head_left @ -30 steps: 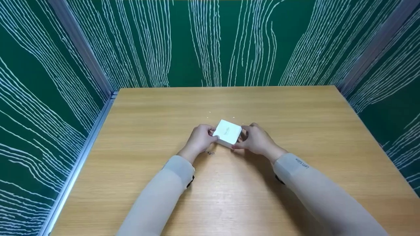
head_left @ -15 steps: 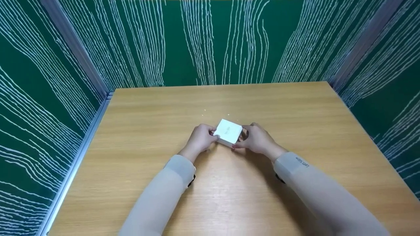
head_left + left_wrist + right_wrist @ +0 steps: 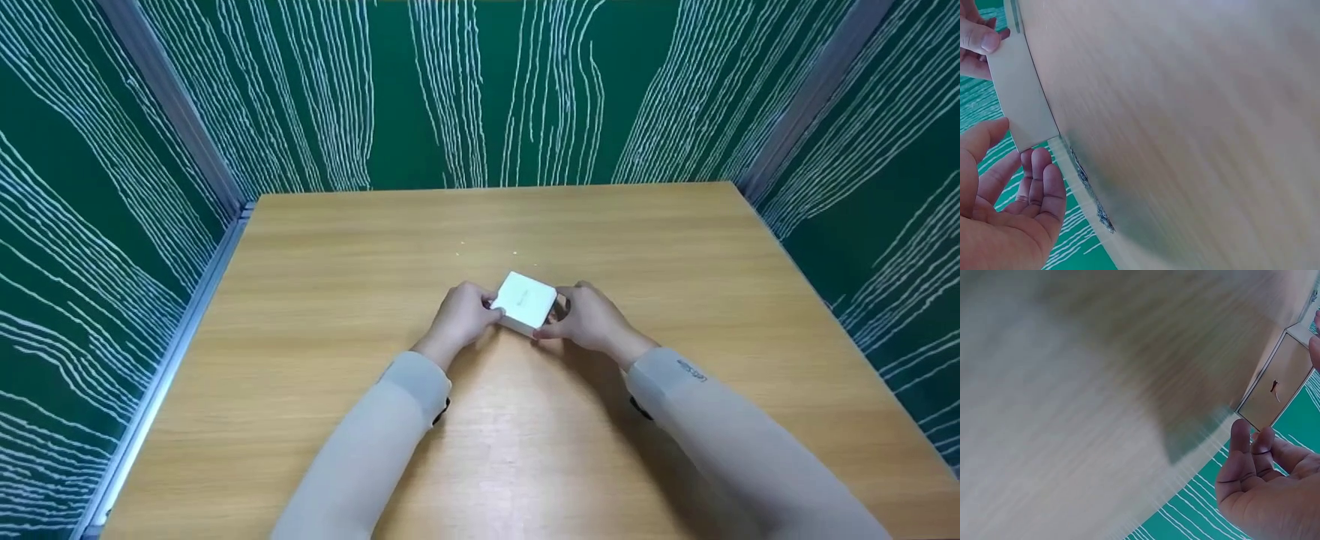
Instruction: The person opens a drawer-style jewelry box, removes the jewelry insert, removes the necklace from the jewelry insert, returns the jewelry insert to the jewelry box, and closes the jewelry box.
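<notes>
A small white box (image 3: pixel 526 298) with faint lettering on its lid is between both hands, over the middle of the table. The left hand (image 3: pixel 460 315) grips its left corner with thumb and fingers. At the opposite corner, the right hand (image 3: pixel 592 319) pinches the box between thumb and fingertips. In the left wrist view, a plain side of the box (image 3: pixel 1024 93) shows. The right wrist view shows another side of the box (image 3: pixel 1286 377), with a small brown and white mark. A thin, dark silvery chain-like strand (image 3: pixel 1092 191) lies on the table near the left hand.
The wooden table (image 3: pixel 337 255) spreads around the hands. Several tiny pale specks (image 3: pixel 462 242) lie beyond the box. Green panels (image 3: pixel 420 150) with white lines stand behind the table and on both sides.
The head view has shifted over the table. Box and hands sit slightly nearer and farther right against the specks, both grips unchanged. The silvery strand is now hidden in the head view.
</notes>
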A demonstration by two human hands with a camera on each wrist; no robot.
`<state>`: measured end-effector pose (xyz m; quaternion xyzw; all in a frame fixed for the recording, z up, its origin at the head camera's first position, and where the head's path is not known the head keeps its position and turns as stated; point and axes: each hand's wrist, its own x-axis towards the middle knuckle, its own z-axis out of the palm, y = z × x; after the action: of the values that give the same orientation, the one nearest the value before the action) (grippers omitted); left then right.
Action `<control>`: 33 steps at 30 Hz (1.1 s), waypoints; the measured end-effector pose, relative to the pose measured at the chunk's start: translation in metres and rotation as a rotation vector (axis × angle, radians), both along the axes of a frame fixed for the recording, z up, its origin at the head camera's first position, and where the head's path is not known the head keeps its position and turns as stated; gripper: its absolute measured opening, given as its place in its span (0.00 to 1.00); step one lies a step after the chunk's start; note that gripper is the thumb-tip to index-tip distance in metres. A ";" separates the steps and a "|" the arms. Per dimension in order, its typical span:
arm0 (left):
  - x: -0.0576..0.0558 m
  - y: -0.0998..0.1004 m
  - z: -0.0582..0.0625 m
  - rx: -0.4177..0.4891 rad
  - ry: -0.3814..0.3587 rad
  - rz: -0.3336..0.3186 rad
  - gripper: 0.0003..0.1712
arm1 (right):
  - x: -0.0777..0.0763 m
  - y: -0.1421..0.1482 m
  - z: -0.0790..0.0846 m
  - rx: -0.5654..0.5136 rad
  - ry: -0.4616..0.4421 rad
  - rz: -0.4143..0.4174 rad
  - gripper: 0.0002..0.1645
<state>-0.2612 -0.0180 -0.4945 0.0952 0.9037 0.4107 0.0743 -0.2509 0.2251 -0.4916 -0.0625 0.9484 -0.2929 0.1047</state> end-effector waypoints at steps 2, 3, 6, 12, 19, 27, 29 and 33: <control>0.003 0.001 -0.001 -0.001 0.005 -0.005 0.18 | 0.004 0.000 0.000 0.001 -0.001 -0.004 0.64; 0.005 0.001 -0.001 0.000 0.001 -0.010 0.18 | 0.006 0.001 0.000 0.000 -0.003 -0.006 0.64; 0.007 0.001 -0.007 0.014 -0.005 -0.014 0.08 | 0.012 0.002 -0.001 -0.003 -0.010 -0.010 0.63; 0.022 0.005 0.002 -0.007 -0.028 0.000 0.08 | 0.022 0.004 -0.001 0.007 -0.009 -0.017 0.66; 0.034 0.007 -0.001 -0.046 -0.011 0.013 0.17 | 0.033 0.005 -0.002 0.006 -0.006 -0.017 0.62; 0.044 0.002 0.005 -0.069 -0.016 0.003 0.15 | 0.041 0.001 0.002 0.013 0.038 0.019 0.55; 0.047 0.002 0.006 -0.071 -0.013 -0.005 0.13 | 0.043 0.000 0.002 0.006 0.045 0.021 0.52; 0.053 0.003 0.005 -0.101 -0.015 -0.021 0.11 | 0.050 0.001 -0.001 0.008 0.020 0.006 0.52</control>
<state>-0.2079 -0.0147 -0.4891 0.0976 0.9216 0.3647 0.0900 -0.2007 0.2256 -0.4924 -0.0676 0.9504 -0.2880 0.0963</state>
